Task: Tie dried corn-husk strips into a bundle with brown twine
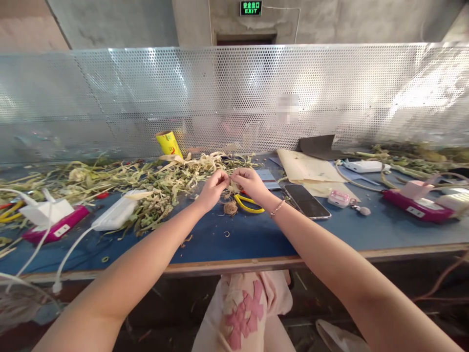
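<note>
My left hand (214,188) and my right hand (249,183) meet above the middle of the blue table. The fingers of both are pinched together, nearly touching. Something small and tan shows between the fingertips, too small to name. Just below them a round brown fibrous ball (230,208) lies on the tabletop. A tool with yellow loop handles (252,209) rests beside the ball, partly behind my right hand. To the left and behind my hands spreads a heap of dried leaves and stems (157,195). A bracelet (277,208) circles my right wrist.
A perforated metal divider (234,98) closes the table's back. On the right lie a phone (308,201), a pink case (338,198), brown paper (308,167) and a magenta power socket (417,208). On the left are another magenta socket (54,230), a white device (116,211) and a yellow tube (169,143).
</note>
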